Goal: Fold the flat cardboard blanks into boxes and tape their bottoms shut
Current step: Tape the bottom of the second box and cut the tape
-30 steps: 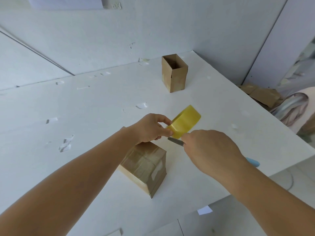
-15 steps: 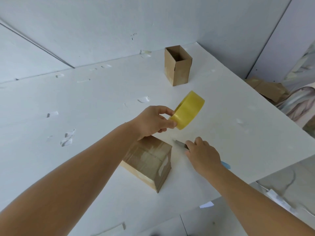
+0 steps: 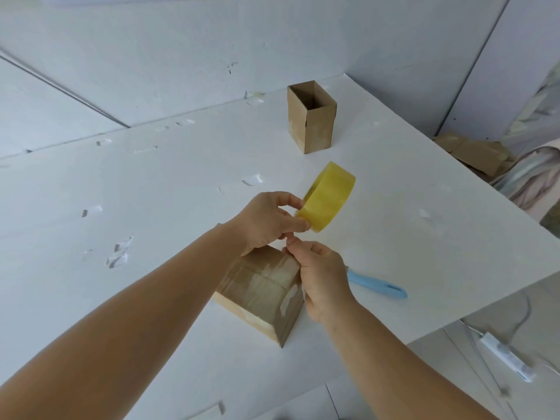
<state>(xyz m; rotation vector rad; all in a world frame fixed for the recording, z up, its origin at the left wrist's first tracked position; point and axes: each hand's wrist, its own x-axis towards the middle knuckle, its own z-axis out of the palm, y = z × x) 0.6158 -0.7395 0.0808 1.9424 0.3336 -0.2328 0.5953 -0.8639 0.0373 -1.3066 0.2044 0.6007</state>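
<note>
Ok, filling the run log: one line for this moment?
left hand: holds tape roll | right hand: pinching tape end | taped box: bottom up | knife: on table

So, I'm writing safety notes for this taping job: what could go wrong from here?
The blue-handled knife lies close behind the right hand, so a blind reach back could meet its blade. The tape roll is held only by the left hand's fingertips and might slip. Any loose tape could stick crookedly on the taped box.
</note>
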